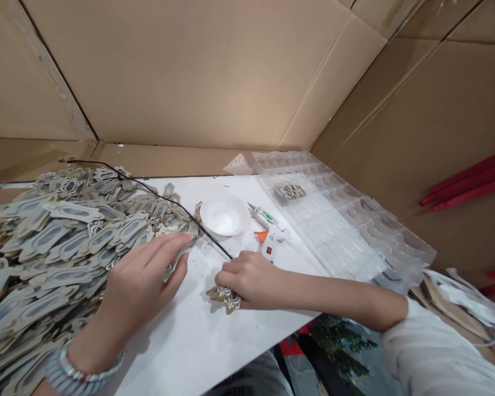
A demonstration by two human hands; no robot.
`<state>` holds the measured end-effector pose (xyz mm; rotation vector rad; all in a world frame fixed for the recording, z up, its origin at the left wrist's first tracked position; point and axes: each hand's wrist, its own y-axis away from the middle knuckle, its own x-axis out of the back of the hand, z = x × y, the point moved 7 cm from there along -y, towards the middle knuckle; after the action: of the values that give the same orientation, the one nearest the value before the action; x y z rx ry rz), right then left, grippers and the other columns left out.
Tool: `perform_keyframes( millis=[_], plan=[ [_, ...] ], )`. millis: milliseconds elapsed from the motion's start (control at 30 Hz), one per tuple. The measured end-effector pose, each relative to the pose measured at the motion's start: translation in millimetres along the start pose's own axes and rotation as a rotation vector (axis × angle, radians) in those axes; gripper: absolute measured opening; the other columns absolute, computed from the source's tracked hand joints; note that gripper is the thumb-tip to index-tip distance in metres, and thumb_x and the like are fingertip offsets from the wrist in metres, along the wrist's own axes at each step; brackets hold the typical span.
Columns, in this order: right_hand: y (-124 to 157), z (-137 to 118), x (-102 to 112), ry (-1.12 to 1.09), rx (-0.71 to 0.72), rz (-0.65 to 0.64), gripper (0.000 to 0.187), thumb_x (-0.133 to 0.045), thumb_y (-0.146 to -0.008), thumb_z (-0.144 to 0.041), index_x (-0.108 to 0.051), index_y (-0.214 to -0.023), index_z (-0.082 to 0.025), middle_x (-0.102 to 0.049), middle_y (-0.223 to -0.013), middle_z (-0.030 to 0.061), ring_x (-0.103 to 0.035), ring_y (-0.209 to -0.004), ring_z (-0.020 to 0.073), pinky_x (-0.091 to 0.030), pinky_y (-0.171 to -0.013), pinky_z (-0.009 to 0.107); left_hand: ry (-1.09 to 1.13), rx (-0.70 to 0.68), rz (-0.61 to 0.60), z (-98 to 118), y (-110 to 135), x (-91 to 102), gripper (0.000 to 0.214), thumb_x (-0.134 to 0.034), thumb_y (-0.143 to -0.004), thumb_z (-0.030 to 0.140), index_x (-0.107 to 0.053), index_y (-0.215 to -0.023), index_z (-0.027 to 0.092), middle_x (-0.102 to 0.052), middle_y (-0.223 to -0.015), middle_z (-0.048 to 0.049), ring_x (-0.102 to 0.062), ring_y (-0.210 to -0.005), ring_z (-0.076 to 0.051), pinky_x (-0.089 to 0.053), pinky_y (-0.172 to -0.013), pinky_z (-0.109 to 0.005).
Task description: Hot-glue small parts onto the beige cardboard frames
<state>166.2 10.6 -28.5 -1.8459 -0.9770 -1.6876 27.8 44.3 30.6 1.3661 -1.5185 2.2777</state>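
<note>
My right hand (pixel 251 278) is closed on an ornate gold-and-white frame-shaped cut-out (pixel 226 298), low over the white tabletop; the fingers hide part of it. To the left, my left hand (pixel 144 269) has its fingers stretched out and thumb apart, at the edge of a big pile of similar grey-backed cut-outs (pixel 72 245). Whether its fingertips touch a piece, I cannot tell. Just beyond my right hand lies a white hot glue gun (pixel 269 246) with an orange trigger part. A white bowl (pixel 225 215) stands behind, beside a small glue tube (pixel 266 216).
A clear plastic compartment tray (pixel 334 220) covers the table's right side, with small metal pieces (pixel 291 191) in one part. The black cord (pixel 165 199) runs from the pile across to my right hand. Cardboard walls (pixel 198 71) enclose the back and right.
</note>
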Motion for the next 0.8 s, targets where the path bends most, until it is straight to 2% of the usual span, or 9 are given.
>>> perform_keyframes(
  millis=[100,200,267,533,700,800],
  plan=[
    [-3,-4,-6,0.067,0.023,0.031,0.018,-0.057,-0.09,-0.026,-0.062,-0.103,-0.016,-0.069,-0.09,0.0068,-0.062,-0.075,0.0201,-0.038,-0.06,0.031,0.012,-0.029,-0.004,4,0,-0.1,0.02,-0.054,-0.089,0.014,-0.062,-0.106,0.02,-0.076,-0.097,-0.0033,-0.072,-0.079,-0.018,-0.054,-0.076,-0.03],
    [2,-4,-2,0.047,0.019,0.082,0.037,-0.06,-0.09,-0.037,-0.059,-0.119,-0.015,-0.069,-0.096,0.0083,-0.062,-0.081,0.022,-0.042,-0.064,0.032,0.029,-0.057,-0.043,7,1,-4.3,0.014,-0.053,-0.091,0.016,-0.062,-0.1,0.02,-0.076,-0.092,-0.0008,-0.072,-0.08,-0.018,-0.051,-0.077,-0.03],
    [9,-4,2,0.031,0.02,0.124,0.045,-0.062,-0.09,-0.044,-0.058,-0.123,-0.014,-0.068,-0.099,0.0086,-0.061,-0.081,0.0226,-0.043,-0.065,0.033,0.035,-0.067,-0.084,9,3,-8.2,0.012,-0.051,-0.092,0.018,-0.061,-0.097,0.021,-0.075,-0.088,0.0004,-0.07,-0.077,-0.018,-0.049,-0.075,-0.03],
    [33,2,10,-0.098,0.008,0.323,0.022,-0.061,-0.091,-0.026,-0.067,-0.11,-0.016,-0.072,-0.091,0.0061,-0.063,-0.075,0.0195,-0.047,-0.067,0.03,0.144,-0.103,-0.232,25,6,-20.5,0.017,-0.047,-0.092,0.018,-0.063,-0.091,0.02,-0.071,-0.079,-0.0005,-0.065,-0.069,-0.017,-0.046,-0.066,-0.031],
    [37,12,14,-0.401,-0.079,0.341,0.016,-0.072,-0.081,-0.014,-0.071,-0.098,-0.013,-0.071,-0.081,0.0048,-0.065,-0.07,0.0145,-0.048,-0.063,0.023,0.184,-0.109,-0.305,31,11,-30.8,0.021,-0.044,-0.092,0.015,-0.064,-0.089,0.02,-0.07,-0.077,-0.0008,-0.064,-0.069,-0.018,-0.045,-0.064,-0.031],
    [42,18,22,-0.496,-0.159,0.362,0.016,-0.074,-0.079,-0.012,-0.071,-0.095,-0.014,-0.071,-0.08,0.0032,-0.066,-0.069,0.0134,-0.049,-0.063,0.021,0.177,-0.102,-0.325,29,13,-34.1,0.022,-0.044,-0.092,0.015,-0.065,-0.089,0.02,-0.07,-0.077,-0.001,-0.064,-0.069,-0.018,-0.044,-0.064,-0.031]
  ],
)
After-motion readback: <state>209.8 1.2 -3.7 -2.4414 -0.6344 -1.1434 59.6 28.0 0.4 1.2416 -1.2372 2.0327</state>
